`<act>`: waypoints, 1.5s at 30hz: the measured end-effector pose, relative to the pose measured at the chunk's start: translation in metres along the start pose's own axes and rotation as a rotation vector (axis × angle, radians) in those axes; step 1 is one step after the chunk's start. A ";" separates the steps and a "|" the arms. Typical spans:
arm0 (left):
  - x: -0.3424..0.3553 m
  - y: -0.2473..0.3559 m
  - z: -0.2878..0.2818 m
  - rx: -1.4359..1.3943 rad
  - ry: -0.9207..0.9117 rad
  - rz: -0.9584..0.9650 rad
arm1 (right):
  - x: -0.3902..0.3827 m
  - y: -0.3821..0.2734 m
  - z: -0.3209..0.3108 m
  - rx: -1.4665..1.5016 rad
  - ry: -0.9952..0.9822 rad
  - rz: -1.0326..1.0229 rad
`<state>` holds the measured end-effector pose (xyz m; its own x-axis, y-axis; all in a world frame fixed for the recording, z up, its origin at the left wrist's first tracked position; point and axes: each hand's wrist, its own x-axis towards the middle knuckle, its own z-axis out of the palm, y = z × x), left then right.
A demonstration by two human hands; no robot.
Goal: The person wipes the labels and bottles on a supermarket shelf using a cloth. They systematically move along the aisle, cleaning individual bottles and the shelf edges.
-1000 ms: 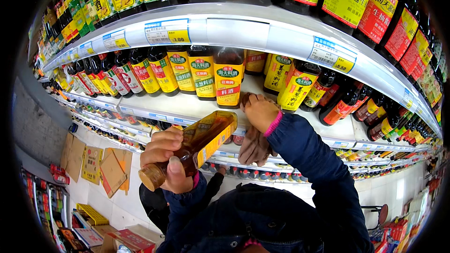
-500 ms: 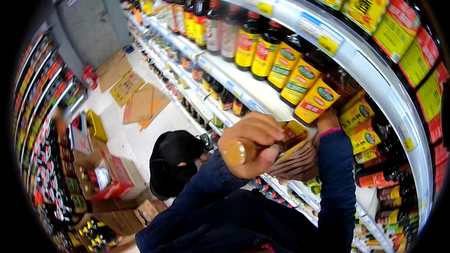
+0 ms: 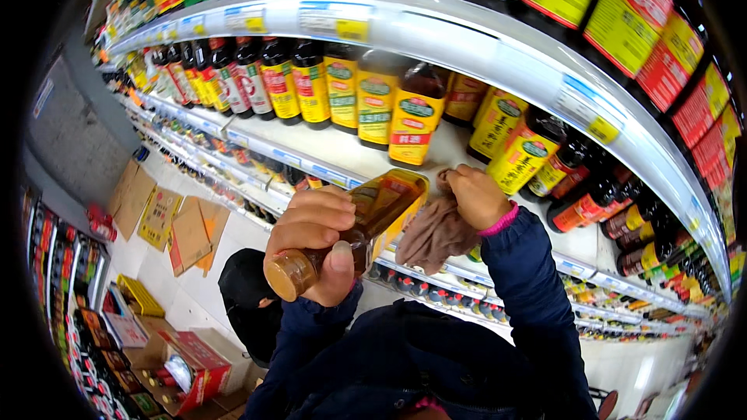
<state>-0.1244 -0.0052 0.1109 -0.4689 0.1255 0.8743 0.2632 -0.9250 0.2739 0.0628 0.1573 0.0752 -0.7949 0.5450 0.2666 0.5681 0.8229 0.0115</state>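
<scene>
My left hand (image 3: 315, 237) is closed around the neck of a glass sauce bottle (image 3: 381, 198). Its gold-brown cap points toward me and its base points away toward the shelf. A brown cloth (image 3: 432, 237) hangs bunched from my right hand (image 3: 476, 201), whose fingers are closed on it at the shelf's front. Just behind the cloth stands a dark bottle with a yellow and red label (image 3: 416, 120), upright at the end of a row. To the right of my right hand a yellow-labelled bottle (image 3: 529, 155) leans at a slant.
Above runs a shelf edge (image 3: 389, 15) with price tags and more bottles over it. A person in a black cap (image 3: 245, 288) is low at the left. Flattened cardboard (image 3: 194, 233) lies on the floor, and an open red carton (image 3: 198, 369) holds bottles.
My view has swung to the right. My right hand has come out from behind the end bottle with the cloth. The left hand still holds its bottle, now more fully seen.
</scene>
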 end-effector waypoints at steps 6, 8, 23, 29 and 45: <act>0.001 -0.008 0.028 0.041 -0.251 0.062 | -0.046 -0.025 -0.033 0.106 0.294 0.229; 0.000 -0.013 0.040 0.033 -0.314 0.063 | -0.065 -0.033 -0.045 0.154 0.383 0.178; -0.011 -0.083 0.130 0.289 -0.211 -0.066 | -0.147 -0.021 -0.073 0.499 0.486 0.028; -0.012 -0.121 0.145 0.411 -0.157 -0.131 | -0.161 -0.008 -0.081 0.516 0.484 0.010; 0.004 -0.208 0.157 0.850 -0.374 0.097 | -0.164 0.011 -0.082 0.595 0.426 -0.069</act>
<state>-0.0486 0.2440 0.1207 -0.1497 0.3055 0.9404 0.8849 -0.3829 0.2653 0.2172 0.0636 0.1105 -0.6039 0.4792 0.6370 0.2117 0.8668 -0.4514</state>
